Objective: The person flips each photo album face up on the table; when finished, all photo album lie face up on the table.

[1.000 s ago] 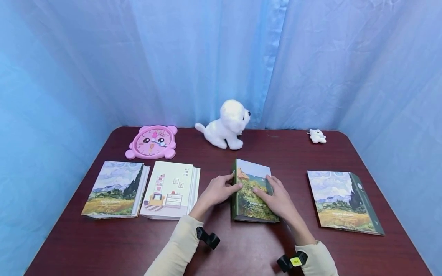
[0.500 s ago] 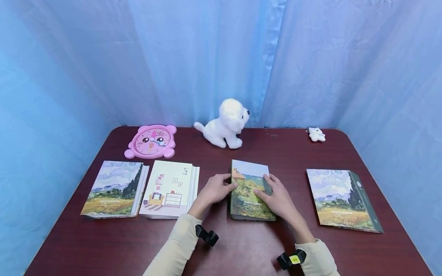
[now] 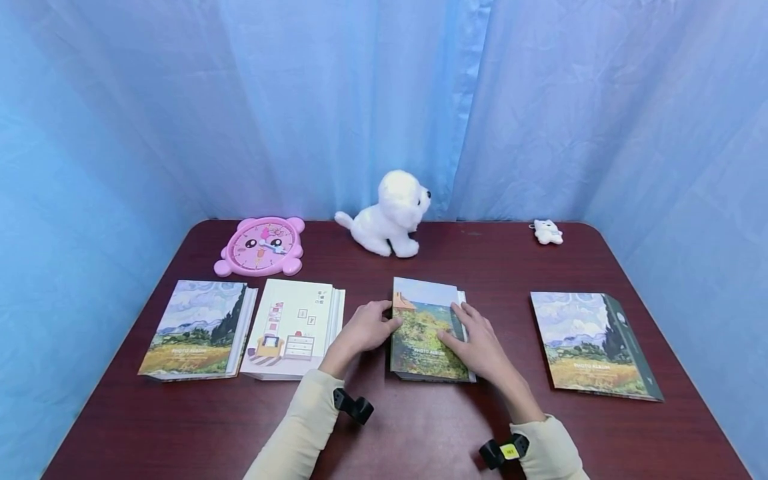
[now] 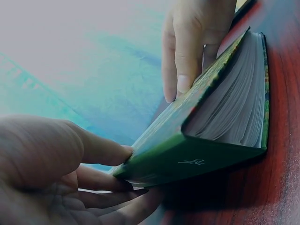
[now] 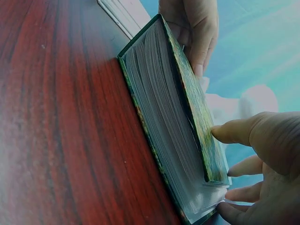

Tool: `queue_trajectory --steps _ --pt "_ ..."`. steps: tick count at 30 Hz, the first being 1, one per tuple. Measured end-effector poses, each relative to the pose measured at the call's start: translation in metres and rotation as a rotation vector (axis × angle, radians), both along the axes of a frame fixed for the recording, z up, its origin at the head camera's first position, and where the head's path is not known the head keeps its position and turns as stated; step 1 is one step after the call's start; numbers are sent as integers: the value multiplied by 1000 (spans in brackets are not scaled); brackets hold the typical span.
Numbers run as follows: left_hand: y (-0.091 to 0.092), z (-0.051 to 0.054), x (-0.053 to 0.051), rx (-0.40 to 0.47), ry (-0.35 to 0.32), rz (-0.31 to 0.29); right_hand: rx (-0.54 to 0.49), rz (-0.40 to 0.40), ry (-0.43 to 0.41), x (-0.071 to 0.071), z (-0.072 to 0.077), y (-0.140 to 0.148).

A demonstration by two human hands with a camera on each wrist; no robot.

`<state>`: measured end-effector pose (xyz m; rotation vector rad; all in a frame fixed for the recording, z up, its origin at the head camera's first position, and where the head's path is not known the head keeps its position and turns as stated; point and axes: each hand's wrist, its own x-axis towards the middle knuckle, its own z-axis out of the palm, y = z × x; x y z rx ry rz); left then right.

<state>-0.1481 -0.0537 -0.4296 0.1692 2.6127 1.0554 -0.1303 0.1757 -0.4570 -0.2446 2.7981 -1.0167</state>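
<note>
A photo album with a garden and sea picture (image 3: pixel 423 333) lies face up at the middle of the table, its green spine (image 4: pixel 197 161) on the left side. My left hand (image 3: pixel 367 330) holds the spine edge, thumb on the cover's edge and fingers against the spine. On the other side, my right hand (image 3: pixel 480 343) grips the page edge, its thumb on the cover and fingertips along the far edge. The right wrist view shows the cover (image 5: pixel 199 115) slanting over the pages (image 5: pixel 159 93).
To the left lie a landscape album (image 3: pixel 195 327) and a cream album (image 3: pixel 291 327); another landscape album (image 3: pixel 591 340) lies right. Behind are a pink clock (image 3: pixel 262 247), a white plush dog (image 3: pixel 393 213) and a small white plush (image 3: pixel 547 232). Blue curtains (image 3: pixel 336 100) surround the table (image 3: pixel 420 433).
The middle album has shifted slightly left, with both hands on it. Its green spine has gone from the head view, and white page edges now show on its right side.
</note>
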Motion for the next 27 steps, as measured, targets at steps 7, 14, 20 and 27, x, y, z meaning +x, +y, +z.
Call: queue_trajectory --steps 7,14,20,27 --pt "3 -2 2 -9 29 51 -67 -11 22 2 -1 11" --pt "11 2 6 3 172 143 -93 -26 78 4 -2 31" --pt "26 1 5 108 333 165 -66 -84 109 6 7 57" --pt "55 1 5 163 299 106 -73 -135 131 9 22 95"
